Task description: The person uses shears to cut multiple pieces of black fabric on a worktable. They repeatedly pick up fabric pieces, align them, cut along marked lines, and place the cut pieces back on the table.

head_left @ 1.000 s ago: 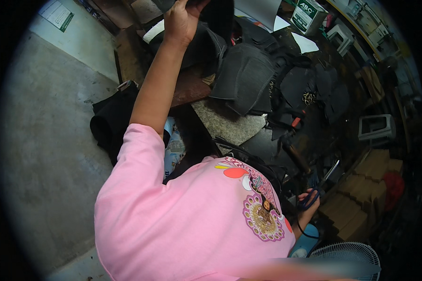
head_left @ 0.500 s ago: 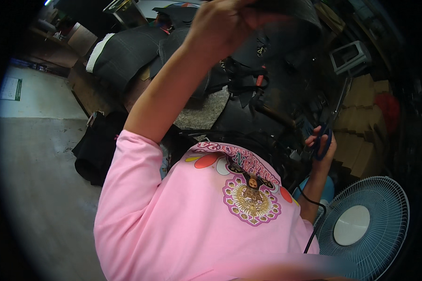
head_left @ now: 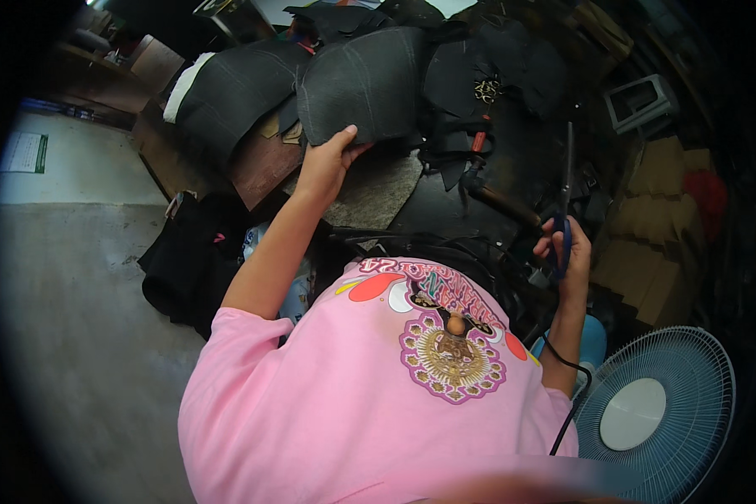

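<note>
The left hand (head_left: 328, 164) grips the lower edge of a curved dark grey panel (head_left: 365, 80) of stiff, felt-like material, fingers curled over the rim and thumb spread to the side; the panel stands tilted up at the far side of the cluttered workbench (head_left: 378, 193), leaning among other black moulded pieces (head_left: 235, 88) of much the same shape; a patch of speckled grey bench top shows just beneath the hand.

The right hand (head_left: 567, 252) is closed around the blue handles of a pair of scissors (head_left: 565, 197); the blades point straight up and away from the person, well apart from the grey panel, and they look shut (the blades are thin and dark against the clutter, so this is hard to make sure of).

Between the two hands lie black straps, scraps and a wooden-handled tool (head_left: 500, 202), all heaped on the bench; a pink shirt (head_left: 378, 386) with a round printed motif fills the lower middle of the view; a pale blue standing fan (head_left: 655, 412) sits at the lower right, just beside the right forearm, with a black cable (head_left: 573, 395) running past the elbow; stacked cardboard boxes (head_left: 655, 227) stand to the right; a heap of black cloth (head_left: 193, 260) lies on the concrete floor (head_left: 84, 319) to the left.
</note>
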Motion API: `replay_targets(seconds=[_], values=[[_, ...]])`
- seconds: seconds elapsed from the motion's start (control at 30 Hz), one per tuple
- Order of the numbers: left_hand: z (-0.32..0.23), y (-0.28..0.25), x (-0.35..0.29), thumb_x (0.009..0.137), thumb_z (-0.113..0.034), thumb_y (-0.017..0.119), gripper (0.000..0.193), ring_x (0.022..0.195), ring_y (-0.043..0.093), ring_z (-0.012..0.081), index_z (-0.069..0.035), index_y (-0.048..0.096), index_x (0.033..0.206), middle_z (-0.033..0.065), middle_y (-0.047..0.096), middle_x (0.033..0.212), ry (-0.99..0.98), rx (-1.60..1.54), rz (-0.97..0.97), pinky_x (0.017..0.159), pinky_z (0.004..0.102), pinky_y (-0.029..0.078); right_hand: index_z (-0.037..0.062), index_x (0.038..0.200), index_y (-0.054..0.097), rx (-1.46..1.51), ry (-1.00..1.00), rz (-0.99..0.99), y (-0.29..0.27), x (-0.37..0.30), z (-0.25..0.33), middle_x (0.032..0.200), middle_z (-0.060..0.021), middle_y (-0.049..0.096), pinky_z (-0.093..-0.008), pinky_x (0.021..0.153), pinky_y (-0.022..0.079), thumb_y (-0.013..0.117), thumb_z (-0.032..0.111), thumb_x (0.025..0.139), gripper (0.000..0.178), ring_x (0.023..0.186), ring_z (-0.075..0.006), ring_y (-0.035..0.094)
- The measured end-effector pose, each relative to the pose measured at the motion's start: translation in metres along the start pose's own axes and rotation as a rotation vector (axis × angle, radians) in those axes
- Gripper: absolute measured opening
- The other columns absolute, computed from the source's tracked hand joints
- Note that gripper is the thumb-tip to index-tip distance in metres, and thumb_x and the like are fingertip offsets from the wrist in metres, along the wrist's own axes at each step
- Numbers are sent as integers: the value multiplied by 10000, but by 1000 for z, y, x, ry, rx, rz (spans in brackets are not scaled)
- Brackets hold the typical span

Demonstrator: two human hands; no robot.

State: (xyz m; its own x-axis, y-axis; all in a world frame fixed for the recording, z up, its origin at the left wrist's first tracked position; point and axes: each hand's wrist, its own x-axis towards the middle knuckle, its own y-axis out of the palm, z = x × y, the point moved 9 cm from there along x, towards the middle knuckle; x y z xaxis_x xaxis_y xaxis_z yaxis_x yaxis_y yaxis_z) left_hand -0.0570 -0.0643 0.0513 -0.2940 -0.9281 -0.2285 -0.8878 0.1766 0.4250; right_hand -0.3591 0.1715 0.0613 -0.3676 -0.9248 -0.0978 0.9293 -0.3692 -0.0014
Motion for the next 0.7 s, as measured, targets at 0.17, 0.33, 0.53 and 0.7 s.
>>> replay_targets(seconds=[0.17, 0.33, 0.53, 0.7], values=[[10, 25, -17, 902, -23, 504, 373, 1114, 537, 297, 29, 400, 1256, 165, 494, 1231, -114, -90, 120, 919, 490, 504, 0, 907, 589, -117, 159, 320, 51, 24, 2, 698, -55, 607, -209, 584, 453, 566, 102, 786, 160, 618, -99, 592], [-8, 64, -20, 908, -52, 520, 317, 1078, 565, 268, 40, 460, 1206, 152, 547, 1167, -13, -212, 185, 941, 471, 491, -24, 979, 561, 68, 255, 747, 102, 23, 9, 749, -81, 620, -243, 621, 492, 615, 619, 769, 679, 697, -160, 637], [-21, 68, -19, 886, -104, 594, 277, 1020, 579, 202, 2, 545, 1137, 108, 600, 1076, 47, -12, 55, 883, 361, 490, -24, 1015, 553, 137, 223, 966, 115, 19, 18, 816, -162, 664, -260, 637, 504, 383, 722, 822, 789, 730, -194, 658], [-15, 82, -25, 900, -185, 602, 283, 991, 582, 183, -27, 561, 1131, 90, 615, 1062, 53, 38, 82, 794, 316, 474, -10, 1030, 552, 316, 304, 887, 122, 19, 8, 833, -156, 661, -260, 724, 479, 336, 690, 863, 751, 773, -188, 644]])
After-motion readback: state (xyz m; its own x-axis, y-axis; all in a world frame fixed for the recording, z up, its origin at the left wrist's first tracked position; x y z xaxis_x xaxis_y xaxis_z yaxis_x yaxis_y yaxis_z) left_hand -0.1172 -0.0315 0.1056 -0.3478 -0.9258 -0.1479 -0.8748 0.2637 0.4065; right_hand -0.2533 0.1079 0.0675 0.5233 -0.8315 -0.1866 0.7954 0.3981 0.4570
